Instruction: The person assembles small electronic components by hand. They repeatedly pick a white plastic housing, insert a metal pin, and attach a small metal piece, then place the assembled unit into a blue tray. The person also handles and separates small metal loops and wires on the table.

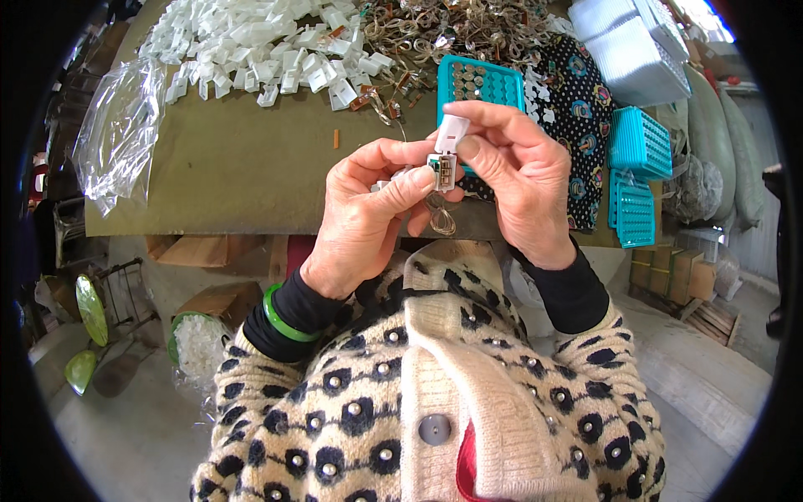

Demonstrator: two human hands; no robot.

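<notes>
Across your view stretched the worktop [234, 188], carrying a white heap [268, 46] of plastic parts at its far side and a brownish tangle [456, 29] of metal bits and wires to the right of it. Above its near edge, your left hand [360, 201] gripped a casing [444, 174] between thumb and fingers, while your right hand [523, 171] pinched its raised lid [452, 132]. Just beyond the right hand, partly hidden by it, lay a teal tray [481, 71] with round metal discs in some wells; a careless knuckle could have jolted those loose.

The casing's open side faced up, metal parts showing inside. Tilting it, or slackening the left thumb, might have spilled them. Levering the lid sideways could have strained or cracked the plastic where the two met. Beneath hung a looped wire [442, 219]; a finger catching it could have pulled it, if it was attached, which you couldn't tell.
</notes>
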